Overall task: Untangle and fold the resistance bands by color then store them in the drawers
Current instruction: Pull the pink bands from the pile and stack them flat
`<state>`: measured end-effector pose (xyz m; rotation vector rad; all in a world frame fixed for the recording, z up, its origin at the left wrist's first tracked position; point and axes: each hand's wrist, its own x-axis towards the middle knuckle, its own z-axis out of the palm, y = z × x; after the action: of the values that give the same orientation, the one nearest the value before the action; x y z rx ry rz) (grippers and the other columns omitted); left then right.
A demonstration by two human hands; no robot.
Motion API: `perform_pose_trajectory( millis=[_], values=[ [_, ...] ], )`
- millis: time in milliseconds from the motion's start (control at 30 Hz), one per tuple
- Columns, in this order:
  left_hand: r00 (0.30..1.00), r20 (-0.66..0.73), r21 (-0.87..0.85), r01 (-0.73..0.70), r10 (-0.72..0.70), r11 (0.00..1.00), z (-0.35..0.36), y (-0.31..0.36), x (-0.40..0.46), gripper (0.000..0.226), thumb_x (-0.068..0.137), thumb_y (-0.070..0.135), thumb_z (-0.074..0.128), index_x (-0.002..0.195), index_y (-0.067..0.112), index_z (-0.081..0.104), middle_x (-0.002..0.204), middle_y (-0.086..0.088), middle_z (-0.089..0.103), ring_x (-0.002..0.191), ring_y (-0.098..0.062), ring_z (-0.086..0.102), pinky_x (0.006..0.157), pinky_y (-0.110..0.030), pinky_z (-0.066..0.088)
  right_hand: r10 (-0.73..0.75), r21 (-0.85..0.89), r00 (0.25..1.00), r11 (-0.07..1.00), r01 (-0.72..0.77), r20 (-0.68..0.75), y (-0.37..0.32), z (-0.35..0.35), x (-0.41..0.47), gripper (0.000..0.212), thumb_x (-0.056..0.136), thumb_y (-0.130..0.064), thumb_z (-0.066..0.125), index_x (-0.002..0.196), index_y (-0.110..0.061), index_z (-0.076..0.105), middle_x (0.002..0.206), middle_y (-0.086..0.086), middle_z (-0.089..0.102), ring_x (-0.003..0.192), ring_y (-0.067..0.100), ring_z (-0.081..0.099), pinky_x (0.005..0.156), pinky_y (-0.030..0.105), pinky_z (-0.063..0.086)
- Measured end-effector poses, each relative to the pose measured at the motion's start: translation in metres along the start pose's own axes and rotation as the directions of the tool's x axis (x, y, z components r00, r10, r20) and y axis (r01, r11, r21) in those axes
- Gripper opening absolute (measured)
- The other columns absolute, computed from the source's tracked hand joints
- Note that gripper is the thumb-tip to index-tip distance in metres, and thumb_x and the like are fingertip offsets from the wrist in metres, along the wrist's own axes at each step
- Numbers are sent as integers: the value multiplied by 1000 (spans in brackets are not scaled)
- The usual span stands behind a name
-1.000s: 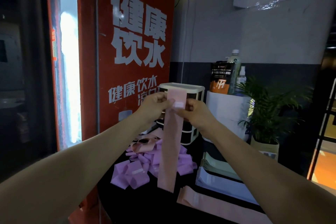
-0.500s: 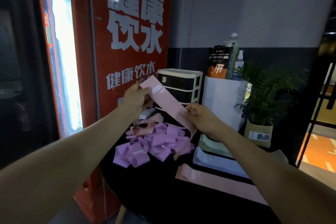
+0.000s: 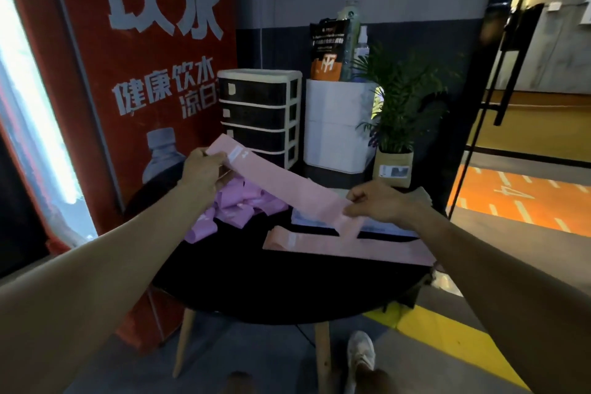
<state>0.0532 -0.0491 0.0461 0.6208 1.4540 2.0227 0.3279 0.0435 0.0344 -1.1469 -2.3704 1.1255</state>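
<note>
Head view: pink band [image 3: 287, 184] stretched flat in the air between both hands, slanting from upper left down to lower right. Left hand [image 3: 201, 173] pinching the upper end beside the white label, fingers curled over the edge. Right hand [image 3: 375, 205] pinching the lower end between thumb and fingers, a short tail hanging past the grip. Held taut and wide apart most likely to pull out twists and check the band lies flat before folding.

Directly below, on the round black surface [image 3: 287, 291], a second pink band [image 3: 345, 245] laid out straight and flat, near the front right; probably placed there so same-colour bands gather in one spot. Held band hovering above it, apart from it except perhaps where the tail dangles close; contact there hard to judge.

Behind the left hand, a purple tangle [image 3: 236, 211] of bands heaped on the surface, not yet sorted. At the back, a stack of drawers [image 3: 259, 115], all closed, waiting for folded bands. White papers [image 3: 380, 227] under the right hand, partly covered.

Judged stage: early, one colour being straightened, nothing folded or stored. Next move likely needing the two ends brought together evenly.
</note>
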Motion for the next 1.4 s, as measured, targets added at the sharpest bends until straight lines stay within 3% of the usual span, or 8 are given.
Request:
perform_pose_trajectory(
  millis=[133, 267, 500, 633, 733, 833, 1100, 1400],
  values=[
    [999, -17, 17, 42, -42, 999, 5, -25, -14, 14, 88, -6, 47, 96, 4, 53, 77, -10, 55, 65, -17, 54, 43, -18, 51, 137, 237, 975, 967, -94, -173, 34, 0, -21, 21, 87, -2, 55, 68, -10, 57, 72, 4, 52, 71, 16, 50, 68, 28, 45],
    [998, 23, 109, 58, -60, 992, 15, -49, -36, 14, 87, -8, 44, 94, 2, 52, 83, -16, 57, 67, -20, 55, 47, -25, 52, 309, 487, 895, 865, -123, -322, 59, 1, -39, 14, 88, 0, 53, 76, -7, 58, 76, 9, 54, 72, 21, 53, 65, 30, 46],
    [996, 85, 488, -27, -17, 872, 30, -95, -42, 17, 84, 5, 51, 97, -5, 57, 100, -27, 62, 89, -37, 62, 84, -52, 53, 323, 351, 677, 931, -101, -661, 88, -6, -56, 17, 82, -8, 67, 95, 4, 66, 87, 7, 57, 88, 21, 52, 75, 25, 36],
    [991, 129, 697, -121, 42, 707, 31, -105, -42, 27, 79, 12, 54, 99, -5, 63, 97, -23, 66, 90, -35, 63, 79, -39, 52, 314, 298, 625, 945, -135, -715, 94, -8, -54, 21, 82, -11, 69, 97, 2, 65, 92, 8, 59, 94, 23, 55, 78, 25, 37],
    [981, 183, 814, -189, 66, 549, 27, -106, -51, 11, 83, 5, 55, 87, -2, 62, 84, -15, 60, 84, -29, 58, 67, -28, 35, 309, 274, 631, 949, -157, -711, 101, -3, -46, 23, 80, -10, 70, 99, 0, 63, 105, 14, 65, 101, 28, 58, 73, 19, 38],
    [975, 207, 842, -218, 77, 493, 17, -115, -51, 5, 80, 5, 60, 81, 3, 55, 82, -12, 56, 85, -29, 57, 66, -26, 30, 292, 206, 652, 956, -207, -699, 109, 9, -40, 24, 81, -10, 69, 102, -1, 60, 108, 17, 64, 100, 29, 58, 60, 18, 33],
    [980, 192, 832, -191, 52, 521, 17, -124, -54, 29, 80, 4, 65, 107, -3, 57, 106, -17, 62, 88, -25, 52, 72, -23, 32, 73, -178, 664, 936, -303, -744, 114, 28, -38, 41, 82, -11, 67, 121, -5, 55, 122, 17, 51, 115, 34, 40, 90, 34, 34],
    [983, 174, 812, -180, 63, 555, 14, -124, -59, 28, 81, 4, 62, 108, -2, 56, 112, -17, 62, 98, -27, 55, 76, -22, 33, -183, -284, 873, 957, 54, -452, 72, 87, -20, 28, 87, -20, 64, 112, -10, 62, 114, 10, 55, 107, 28, 44, 88, 29, 32]
  ],
)
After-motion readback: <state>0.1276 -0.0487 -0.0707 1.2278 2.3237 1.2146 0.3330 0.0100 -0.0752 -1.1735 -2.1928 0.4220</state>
